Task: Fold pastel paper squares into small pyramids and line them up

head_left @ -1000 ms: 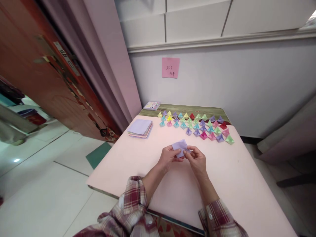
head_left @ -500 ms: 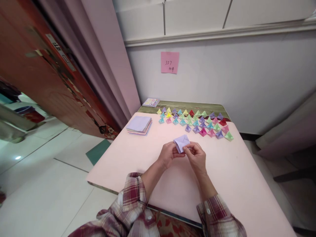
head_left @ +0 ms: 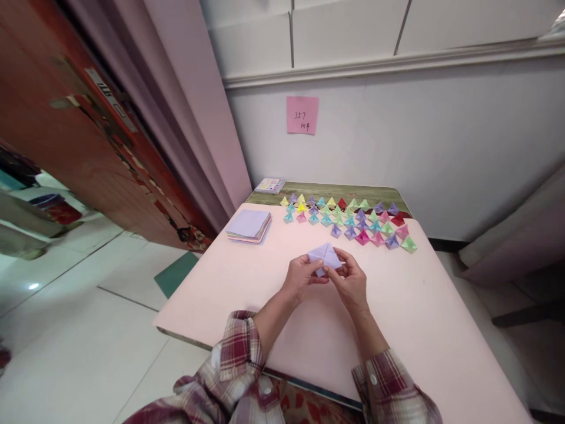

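Note:
Between my two hands, above the middle of the table, is a folded lilac origami paper (head_left: pixel 325 254) with crossing creases on its face. My left hand (head_left: pixel 302 275) is closed on its left edge, thumb on top and fingers beneath. On the right and lower edge, my right hand (head_left: pixel 351 281) pinches it with the thumb near the centre. Beyond the hands stand several rows of small folded paper pieces (head_left: pixel 362 237) in pink, green, blue, yellow and purple. A stack of square paper sheets (head_left: pixel 249 224), lilac on top, lies to the left.
The pink-covered table (head_left: pixel 212 288) has a green wood-patterned strip (head_left: pixel 375 192) at the back. A printed paper pack (head_left: pixel 270 185) lies in its far left corner. A pink note (head_left: pixel 302 115) is stuck on the wall. Left are a curtain (head_left: pixel 212 106) and a red door (head_left: pixel 110 147).
The lilac paper has turned in my hands, and its creased face shows more fully. My left thumb has come onto its front; my right fingers have shifted along its right edge.

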Action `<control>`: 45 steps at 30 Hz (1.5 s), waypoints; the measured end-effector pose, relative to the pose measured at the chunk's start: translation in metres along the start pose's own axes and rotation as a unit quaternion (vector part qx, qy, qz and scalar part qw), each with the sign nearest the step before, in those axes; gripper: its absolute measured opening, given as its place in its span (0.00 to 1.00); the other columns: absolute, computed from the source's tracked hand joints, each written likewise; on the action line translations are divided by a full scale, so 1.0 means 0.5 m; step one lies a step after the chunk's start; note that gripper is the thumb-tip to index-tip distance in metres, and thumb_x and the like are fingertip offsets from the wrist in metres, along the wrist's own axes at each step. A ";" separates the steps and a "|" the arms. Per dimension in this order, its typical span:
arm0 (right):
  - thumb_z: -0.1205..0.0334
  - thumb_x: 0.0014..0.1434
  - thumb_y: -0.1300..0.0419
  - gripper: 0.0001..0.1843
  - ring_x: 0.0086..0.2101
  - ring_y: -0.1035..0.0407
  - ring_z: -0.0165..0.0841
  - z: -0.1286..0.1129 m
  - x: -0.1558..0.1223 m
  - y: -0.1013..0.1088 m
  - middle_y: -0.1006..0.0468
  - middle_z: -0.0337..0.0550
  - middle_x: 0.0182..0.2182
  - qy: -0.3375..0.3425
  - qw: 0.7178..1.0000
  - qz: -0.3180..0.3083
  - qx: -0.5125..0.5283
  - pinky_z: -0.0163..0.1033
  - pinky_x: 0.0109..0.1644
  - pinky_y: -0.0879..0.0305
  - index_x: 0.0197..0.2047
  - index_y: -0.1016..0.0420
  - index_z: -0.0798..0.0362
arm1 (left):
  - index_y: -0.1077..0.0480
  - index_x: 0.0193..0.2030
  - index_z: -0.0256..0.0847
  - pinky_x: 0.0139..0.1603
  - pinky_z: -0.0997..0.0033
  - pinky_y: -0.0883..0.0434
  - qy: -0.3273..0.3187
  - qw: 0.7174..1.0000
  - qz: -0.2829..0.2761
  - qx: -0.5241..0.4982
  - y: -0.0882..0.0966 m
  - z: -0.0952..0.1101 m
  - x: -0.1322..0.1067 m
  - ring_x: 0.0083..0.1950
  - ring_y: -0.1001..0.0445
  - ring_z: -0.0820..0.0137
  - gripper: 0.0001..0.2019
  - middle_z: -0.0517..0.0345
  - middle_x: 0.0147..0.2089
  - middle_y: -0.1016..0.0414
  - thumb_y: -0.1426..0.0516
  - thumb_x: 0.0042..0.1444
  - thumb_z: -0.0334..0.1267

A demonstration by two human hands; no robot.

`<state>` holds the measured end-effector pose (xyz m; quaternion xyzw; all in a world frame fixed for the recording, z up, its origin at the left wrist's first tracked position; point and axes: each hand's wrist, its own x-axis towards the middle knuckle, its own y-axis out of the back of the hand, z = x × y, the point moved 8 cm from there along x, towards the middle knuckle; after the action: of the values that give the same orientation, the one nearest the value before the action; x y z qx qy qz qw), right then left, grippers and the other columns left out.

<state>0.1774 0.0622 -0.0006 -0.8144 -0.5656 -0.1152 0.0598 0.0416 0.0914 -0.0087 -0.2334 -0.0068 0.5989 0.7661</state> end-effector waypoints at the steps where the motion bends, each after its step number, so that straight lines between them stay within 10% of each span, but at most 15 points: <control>1: 0.53 0.49 0.33 0.29 0.26 0.30 0.28 0.000 0.000 0.000 0.26 0.46 0.43 0.001 1.000 -0.001 0.004 0.37 0.32 0.27 0.54 0.30 0.51 | 0.26 0.40 0.31 0.29 0.72 0.22 0.000 1.000 0.000 0.001 0.000 0.001 0.000 0.29 0.24 0.71 0.14 0.49 0.36 0.22 0.35 0.49 0.37; 9: 0.53 0.53 0.35 0.17 0.25 0.28 0.30 -0.013 -0.003 0.002 0.24 0.42 0.35 0.021 1.000 0.005 0.001 0.37 0.30 0.29 0.44 0.28 0.50 | 0.27 0.40 0.30 0.29 0.71 0.23 0.027 1.000 0.005 0.004 0.004 -0.006 -0.004 0.28 0.23 0.70 0.13 0.49 0.33 0.22 0.35 0.49 0.37; 15: 0.57 0.55 0.37 0.06 0.45 0.30 0.39 -0.064 -0.006 0.019 0.26 0.46 0.42 0.144 0.985 0.060 -0.077 0.46 0.48 0.31 0.35 0.24 0.49 | 0.26 0.41 0.29 0.30 0.70 0.23 0.036 0.999 0.005 0.003 0.002 -0.005 -0.009 0.28 0.22 0.68 0.13 0.48 0.32 0.21 0.36 0.50 0.36; 21: 0.56 0.58 0.41 0.08 0.49 0.32 0.42 -0.087 -0.012 -0.001 0.25 0.48 0.45 0.174 0.981 -0.009 -0.086 0.51 0.55 0.36 0.36 0.23 0.49 | 0.26 0.40 0.30 0.30 0.70 0.23 0.019 1.000 0.018 -0.006 0.011 0.001 -0.004 0.28 0.23 0.69 0.13 0.49 0.32 0.22 0.36 0.50 0.38; 33: 0.56 0.57 0.41 0.15 0.34 0.30 0.36 -0.048 -0.013 0.002 0.25 0.42 0.30 0.118 0.978 0.046 -0.164 0.39 0.41 0.35 0.21 0.32 0.50 | 0.25 0.40 0.31 0.33 0.68 0.22 0.002 1.000 -0.014 0.009 0.000 -0.006 0.000 0.31 0.24 0.70 0.17 0.51 0.33 0.23 0.35 0.47 0.42; 39: 0.57 0.56 0.40 0.07 0.34 0.29 0.34 -0.035 -0.010 0.010 0.25 0.41 0.33 0.080 0.990 0.050 -0.101 0.39 0.40 0.31 0.37 0.29 0.50 | 0.26 0.43 0.30 0.35 0.68 0.22 0.011 1.000 -0.025 -0.005 -0.003 -0.010 0.002 0.34 0.23 0.67 0.24 0.47 0.38 0.21 0.29 0.38 0.37; 45: 0.57 0.59 0.42 0.15 0.55 0.37 0.41 -0.064 -0.008 -0.012 0.31 0.47 0.54 0.160 0.982 -0.021 -0.102 0.50 0.58 0.38 0.49 0.24 0.46 | 0.25 0.44 0.31 0.33 0.68 0.24 0.014 1.000 -0.010 0.015 0.005 -0.004 -0.006 0.33 0.23 0.68 0.25 0.47 0.38 0.22 0.29 0.38 0.39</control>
<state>0.1667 0.0534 0.0292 -0.7753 -0.5509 -0.3024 0.0635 0.0388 0.0883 -0.0105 -0.2302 0.0107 0.5878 0.7755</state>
